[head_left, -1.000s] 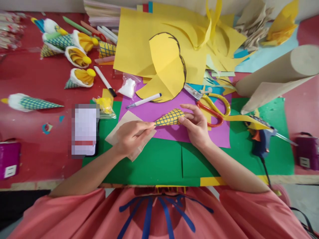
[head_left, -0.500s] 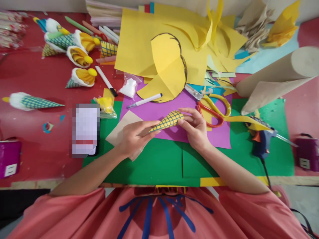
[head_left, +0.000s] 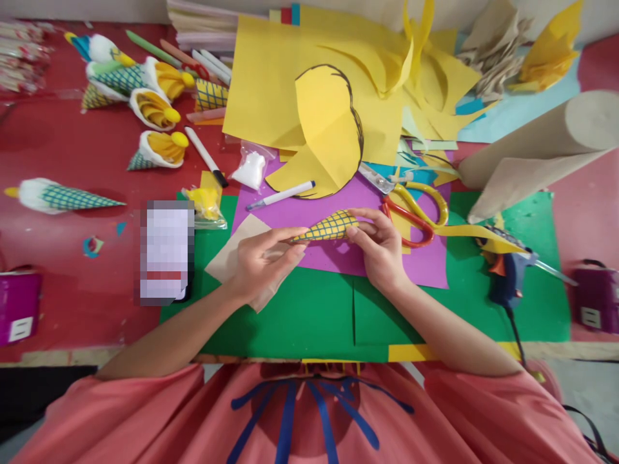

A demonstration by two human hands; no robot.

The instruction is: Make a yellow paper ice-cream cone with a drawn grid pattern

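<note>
Between my hands is a yellow paper cone with a blue-green grid drawn on it, its tip to the left. My left hand has its fingers and thumb at the pointed end. At the wide end, my right hand grips the rim with the thumb outside; some fingers are hidden in or behind the opening. Under the cone lies a purple sheet. A beige paper piece is partly covered by my left hand. Beyond the cone are a white marker and a yellow cut-out with a black outline.
Scissors with red and yellow handles lie right of the cone. A glue gun and a beige paper roll are farther right. On the left are a pixelated phone, a bag of yellow pieces and several finished paper cones.
The cone has turned slightly flatter, its wide end a little higher. My left thumb has shifted off the tip's underside slightly, and my right hand stays on the rim.
</note>
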